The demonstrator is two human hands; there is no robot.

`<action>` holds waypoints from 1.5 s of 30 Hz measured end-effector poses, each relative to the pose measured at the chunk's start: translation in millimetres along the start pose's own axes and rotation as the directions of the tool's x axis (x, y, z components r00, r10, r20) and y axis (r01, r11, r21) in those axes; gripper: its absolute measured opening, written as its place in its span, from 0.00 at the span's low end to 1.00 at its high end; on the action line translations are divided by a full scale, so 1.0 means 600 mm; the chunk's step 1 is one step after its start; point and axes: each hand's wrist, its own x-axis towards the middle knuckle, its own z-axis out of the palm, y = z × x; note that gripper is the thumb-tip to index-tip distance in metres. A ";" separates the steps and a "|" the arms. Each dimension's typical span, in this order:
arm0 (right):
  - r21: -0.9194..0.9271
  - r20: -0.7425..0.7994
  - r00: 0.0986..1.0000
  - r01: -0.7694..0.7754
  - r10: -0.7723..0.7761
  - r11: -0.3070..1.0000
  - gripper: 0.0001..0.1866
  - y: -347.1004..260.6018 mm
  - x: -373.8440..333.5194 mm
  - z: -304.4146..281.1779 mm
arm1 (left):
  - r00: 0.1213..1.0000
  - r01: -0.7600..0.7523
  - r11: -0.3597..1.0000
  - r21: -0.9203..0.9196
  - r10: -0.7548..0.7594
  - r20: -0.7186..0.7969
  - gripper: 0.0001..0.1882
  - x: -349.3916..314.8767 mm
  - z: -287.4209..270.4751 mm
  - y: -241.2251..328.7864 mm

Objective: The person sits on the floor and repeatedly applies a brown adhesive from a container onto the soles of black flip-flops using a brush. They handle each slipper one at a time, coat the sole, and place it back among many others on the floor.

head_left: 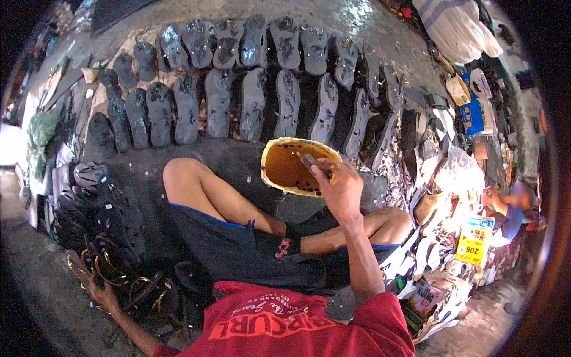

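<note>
My right hand [343, 189] is closed on a small flat grey piece [308, 160], perhaps a spreader, and holds it over a pale-rimmed tub [265, 169]. Thick amber liquid [285, 163] that looks like glue fills the tub, with dark specks along its edge. Far to the left, my left hand [103, 297] grips the near end of a sandal [77, 266] at the edge of a heap of dark sandals with gold-coloured trim [110, 262]. Its fingers are partly hidden beneath the sandal.
Two rows of dark grey soles [219, 101] lie on the floor beyond my crossed legs. Scraps and strips [428, 250] pile up at right, with a blue and white package [476, 107] and a yellow card [474, 243]. A white sack [458, 30] stands far right; another person [514, 208] appears at the right edge.
</note>
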 end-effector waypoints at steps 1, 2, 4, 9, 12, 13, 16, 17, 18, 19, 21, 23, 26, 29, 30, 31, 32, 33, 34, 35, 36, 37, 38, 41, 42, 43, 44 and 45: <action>0.150 -0.123 0.987 -0.084 0.103 0.985 0.08 0.008 -0.001 -0.009 | 0.995 0.095 0.990 -0.102 -0.092 0.040 0.29 0.007 0.011 -0.026; 0.317 -0.188 0.952 -0.175 0.243 0.932 0.10 0.020 -0.004 -0.022 | 0.984 0.152 0.975 -0.160 -0.134 0.119 0.28 0.011 0.020 -0.047; 0.477 -0.229 0.867 -0.296 0.442 0.827 0.12 0.050 -0.017 -0.054 | 0.963 0.240 0.934 -0.264 -0.195 0.187 0.25 0.020 0.038 -0.077; 0.292 -0.139 0.860 -0.438 0.491 0.850 0.13 0.073 -0.057 -0.094 | 0.825 0.543 0.711 -0.447 -0.551 0.125 0.17 0.035 0.088 -0.099; 0.355 0.190 0.839 -0.543 0.510 0.761 0.12 0.059 -0.085 -0.096 | 0.887 0.460 0.822 -0.335 -0.435 0.153 0.14 0.036 0.095 -0.095; 0.353 0.372 0.759 -0.648 0.534 0.675 0.12 0.059 -0.089 -0.098 | 0.906 0.414 0.890 -0.190 -0.383 0.183 0.14 0.041 0.087 -0.092; 0.949 0.156 0.822 -0.279 0.547 0.149 0.13 0.076 -0.088 -0.107 | 0.902 0.423 0.879 -0.219 -0.387 0.189 0.12 0.070 0.039 -0.050; 0.989 0.132 0.818 -0.071 0.559 -0.130 0.12 0.087 -0.081 -0.110 | 0.913 0.402 0.894 -0.199 -0.376 0.158 0.12 0.092 0.020 -0.018; 0.970 0.142 0.814 -0.002 0.563 -0.242 0.14 0.098 -0.072 -0.115 | 0.984 0.175 0.985 0.010 -0.175 -0.030 0.14 0.106 -0.007 0.025; 0.961 0.163 0.807 0.002 0.567 -0.278 0.15 0.104 -0.063 -0.114 | 0.984 0.125 0.967 -0.221 -0.150 -0.098 0.14 0.136 -0.029 0.083; 0.918 0.346 0.708 -0.120 0.615 -0.377 0.15 0.104 -0.045 -0.114 | 0.959 0.205 0.775 -0.598 -0.281 -0.036 0.16 0.167 -0.083 0.230; 0.907 0.361 0.737 -0.136 0.571 -0.398 0.15 0.084 -0.033 -0.109 | 0.990 0.056 0.793 -0.607 -0.124 -0.070 0.16 0.177 -0.126 0.415; 0.870 0.375 0.819 -0.149 0.435 -0.469 0.16 0.039 -0.017 -0.096 | 0.924 0.372 -0.136 -0.918 -0.037 0.380 0.13 0.147 -0.150 0.705; 0.940 0.248 0.847 -0.092 0.471 -0.328 0.15 0.018 -0.012 -0.081 | 0.745 0.647 -0.671 -0.364 0.454 0.488 0.22 0.102 -0.170 0.882; 0.959 0.201 0.850 -0.070 0.487 -0.273 0.15 0.018 -0.010 -0.075 | 0.582 0.749 -0.659 -0.070 0.604 0.544 0.26 0.100 -0.170 0.907; 0.955 0.263 0.829 -0.153 0.494 -0.253 0.13 0.019 -0.010 -0.069 | 0.610 0.719 -0.695 -0.004 0.627 0.484 0.27 0.087 -0.170 0.930; 0.956 0.278 0.822 -0.183 0.498 -0.232 0.12 0.020 -0.010 -0.064 | 0.597 0.727 -0.685 0.046 0.664 0.450 0.28 0.083 -0.170 0.940; 0.938 0.344 0.768 -0.260 0.540 -0.228 0.11 0.019 -0.009 -0.058 | 0.590 0.731 -0.678 0.078 0.685 0.428 0.28 0.076 -0.170 0.943; 0.927 0.375 0.756 -0.317 0.537 -0.202 0.10 0.015 -0.008 -0.056 | 0.585 0.766 -0.643 -0.023 0.680 0.442 0.28 0.073 -0.169 0.941; 0.947 0.322 0.777 -0.277 0.541 -0.165 0.14 0.007 -0.004 -0.053 | 0.581 0.790 -0.600 -0.122 0.672 0.459 0.27 0.069 -0.169 0.937; 0.980 0.196 0.814 -0.175 0.546 -0.091 0.14 -0.004 0.002 -0.054 | 0.593 0.802 -0.545 -0.246 0.674 0.441 0.27 0.065 -0.169 0.933; 1.000 -0.001 0.846 0.015 0.534 -0.021 0.14 -0.021 0.011 -0.055 | 0.580 0.808 -0.534 -0.249 0.650 0.491 0.27 0.062 -0.170 0.930; 0.988 -0.150 0.824 0.107 0.546 0.111 0.13 -0.039 0.022 -0.060 | 0.581 0.809 -0.519 -0.277 0.635 0.509 0.28 0.056 -0.172 0.928; 0.859 -0.318 0.884 0.114 0.344 0.500 0.15 -0.096 0.062 -0.083 | 0.660 0.747 -0.417 -0.517 0.553 0.507 0.28 0.046 -0.181 0.927; 0.734 -0.288 0.908 0.004 0.306 0.680 0.15 -0.107 0.083 -0.088 | 0.709 0.690 -0.378 -0.617 0.522 0.474 0.29 0.043 -0.185 0.928; 0.551 -0.225 0.946 -0.074 0.234 0.831 0.16 -0.118 0.087 -0.091 | 0.702 0.697 -0.388 -0.603 0.540 0.463 0.29 0.041 -0.188 0.927; 0.696 -0.298 0.905 -0.010 0.302 0.718 0.15 -0.116 0.100 -0.095 | 0.710 0.687 -0.420 -0.594 0.563 0.423 0.29 0.039 -0.189 0.930; 0.756 -0.360 0.817 -0.028 0.451 0.654 0.14 -0.118 0.102 -0.104 | 0.738 0.647 -0.486 -0.587 0.593 0.323 0.30 0.039 -0.190 0.928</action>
